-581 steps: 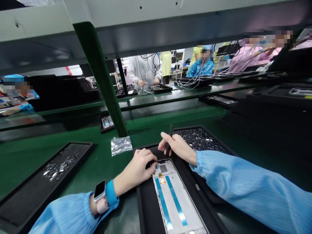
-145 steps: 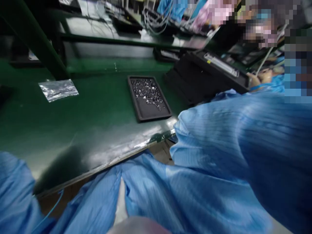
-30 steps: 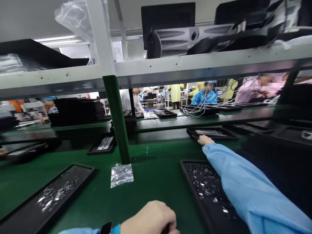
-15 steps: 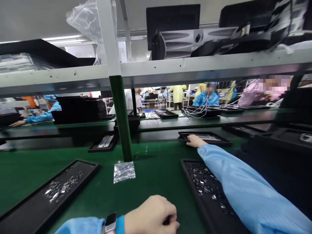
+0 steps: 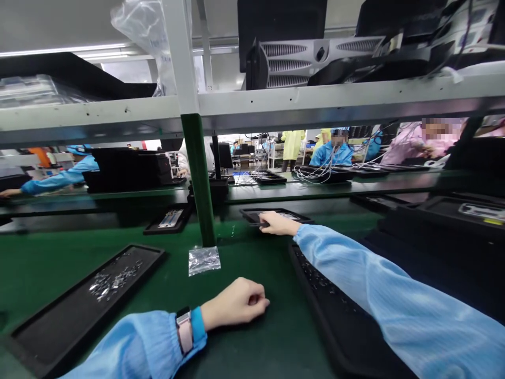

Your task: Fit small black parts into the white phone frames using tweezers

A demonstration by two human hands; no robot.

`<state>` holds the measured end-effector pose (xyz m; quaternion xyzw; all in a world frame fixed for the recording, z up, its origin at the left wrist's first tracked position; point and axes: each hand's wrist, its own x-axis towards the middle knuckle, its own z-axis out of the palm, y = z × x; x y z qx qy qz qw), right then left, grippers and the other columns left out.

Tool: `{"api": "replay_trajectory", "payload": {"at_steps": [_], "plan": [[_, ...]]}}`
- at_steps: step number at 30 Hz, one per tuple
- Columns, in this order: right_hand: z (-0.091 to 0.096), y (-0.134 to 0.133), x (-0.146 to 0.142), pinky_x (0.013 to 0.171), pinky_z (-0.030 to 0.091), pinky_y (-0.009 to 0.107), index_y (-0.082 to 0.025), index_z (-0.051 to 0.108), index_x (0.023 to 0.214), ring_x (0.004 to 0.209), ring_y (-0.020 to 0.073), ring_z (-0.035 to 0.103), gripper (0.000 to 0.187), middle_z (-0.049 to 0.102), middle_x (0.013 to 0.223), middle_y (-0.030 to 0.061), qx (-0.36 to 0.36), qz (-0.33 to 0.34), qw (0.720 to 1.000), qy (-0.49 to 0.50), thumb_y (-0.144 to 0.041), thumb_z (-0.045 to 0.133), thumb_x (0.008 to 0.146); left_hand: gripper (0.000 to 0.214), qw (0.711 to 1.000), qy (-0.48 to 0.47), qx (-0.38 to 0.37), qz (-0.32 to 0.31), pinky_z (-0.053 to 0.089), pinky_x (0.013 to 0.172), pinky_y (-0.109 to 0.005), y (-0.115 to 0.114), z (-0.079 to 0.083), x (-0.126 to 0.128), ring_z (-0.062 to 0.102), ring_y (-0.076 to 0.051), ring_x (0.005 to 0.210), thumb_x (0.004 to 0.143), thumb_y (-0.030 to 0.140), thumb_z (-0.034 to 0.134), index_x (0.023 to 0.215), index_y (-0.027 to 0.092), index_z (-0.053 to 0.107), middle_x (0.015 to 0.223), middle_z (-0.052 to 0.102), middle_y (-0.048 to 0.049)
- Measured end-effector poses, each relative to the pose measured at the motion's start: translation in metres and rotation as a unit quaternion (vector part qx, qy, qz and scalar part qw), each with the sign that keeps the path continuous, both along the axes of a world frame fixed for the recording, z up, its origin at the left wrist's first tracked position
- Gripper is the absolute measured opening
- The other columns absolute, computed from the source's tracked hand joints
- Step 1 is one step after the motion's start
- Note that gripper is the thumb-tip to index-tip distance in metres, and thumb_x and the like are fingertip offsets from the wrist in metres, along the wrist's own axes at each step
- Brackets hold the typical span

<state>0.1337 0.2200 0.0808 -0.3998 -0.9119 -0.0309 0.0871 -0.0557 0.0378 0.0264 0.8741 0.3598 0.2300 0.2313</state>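
My right hand (image 5: pixel 276 223) reaches forward with its fingers closed on the near edge of a shallow black tray (image 5: pixel 302 219). Pale flat parts lie in that tray, partly covered by the hand. My left hand (image 5: pixel 236 302) rests on the green tabletop (image 5: pixel 252 352), loosely curled into a fist with nothing visible inside. Under my right forearm is a long black tray (image 5: pixel 311 305) with small dark and shiny pieces. Off to the left sits another long black tray (image 5: pixel 55 337), holding a heap of small shiny metal pieces (image 5: pixel 112 283).
A green-wrapped post (image 5: pixel 199 179) rises mid-table, a clear plastic bag (image 5: pixel 204 260) at its foot. Behind it stands a small black tray (image 5: pixel 169 218) with a pale part. A white shelf (image 5: pixel 315 105) crosses overhead. Black trays (image 5: pixel 445 252) crowd the right. Co-workers sit beyond.
My right hand has moved left, and the black tray in its grip has slid left with it. My left hand has shifted slightly forward and left, still curled.
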Motion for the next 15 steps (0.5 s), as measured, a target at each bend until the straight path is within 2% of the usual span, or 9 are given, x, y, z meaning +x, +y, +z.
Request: {"api": "replay_trajectory", "payload": {"at_steps": [4,8,11,15], "plan": [[0.011,-0.054,-0.018,0.068,0.039,0.027,-0.013,0.050,0.075,0.074,0.0143,0.048,0.011,0.052,0.082,0.0041,-0.009,0.070,0.997,-0.001,-0.017,0.060,0.075,0.038,0.986,-0.091,0.067,0.125,0.027,0.048,-0.022,0.019,0.006,-0.025,0.034,-0.008,0.048,0.083,0.036,0.048,0.051,0.016,0.040,0.049,0.038,0.0041],[0.011,-0.118,-0.022,0.063,0.038,0.024,-0.015,0.047,0.078,0.073,0.0136,0.048,0.015,0.049,0.087,0.0042,-0.029,0.120,0.992,-0.001,-0.013,0.060,0.071,0.043,0.938,-0.190,0.132,0.258,0.025,0.050,-0.023,0.037,0.027,-0.052,0.032,-0.010,0.051,0.088,0.042,0.037,0.053,0.018,0.034,0.051,0.032,0.0038],[0.013,-0.161,-0.019,0.056,0.037,0.023,-0.016,0.045,0.079,0.068,0.0125,0.049,0.016,0.048,0.092,0.0048,-0.051,0.138,0.989,-0.011,-0.013,0.059,0.073,0.042,0.918,-0.226,0.148,0.292,0.027,0.050,-0.022,0.041,0.037,-0.060,0.033,-0.010,0.051,0.089,0.042,0.036,0.055,0.018,0.036,0.052,0.033,0.0039],[0.019,-0.208,-0.009,0.047,0.035,0.023,-0.018,0.044,0.079,0.056,0.0103,0.046,0.011,0.049,0.094,0.0042,-0.055,0.156,0.986,-0.020,-0.016,0.054,0.077,0.040,0.923,-0.227,0.132,0.282,0.028,0.050,-0.022,0.041,0.040,-0.058,0.036,-0.010,0.050,0.088,0.040,0.038,0.054,0.017,0.039,0.051,0.035,0.0042]]}}
